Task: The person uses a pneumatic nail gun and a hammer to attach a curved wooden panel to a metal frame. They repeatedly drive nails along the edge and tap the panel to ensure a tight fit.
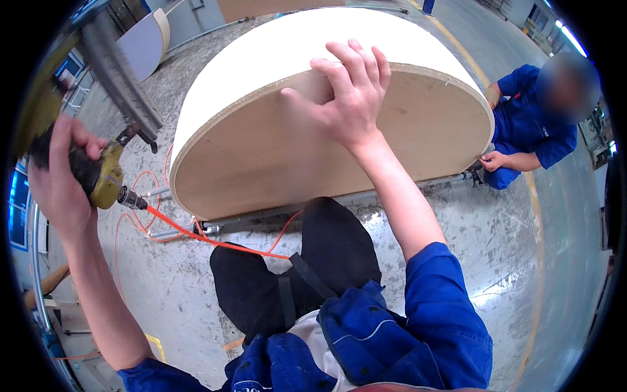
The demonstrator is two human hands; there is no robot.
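My left hand (65,186) is wrapped round the black grip of a yellow-green pneumatic nail gun (108,181), raised at the left with its long grey magazine upward. An orange air hose (202,238) runs from its metal coupling toward my lap. In front of me stands a large half-round wooden piece (255,153), with a bare board face and a white curved top. My right hand (353,98) rests on the upper edge of that piece, fingers spread and reaching over onto the white surface. The nail gun is apart from the wood.
Metal tube supports (281,209) run beneath the piece. A co-worker (535,130) in blue crouches at its right end, one hand by the lower corner. Loops of thin orange hose (140,215) lie on the grey floor at left. Another curved panel (144,46) stands behind.
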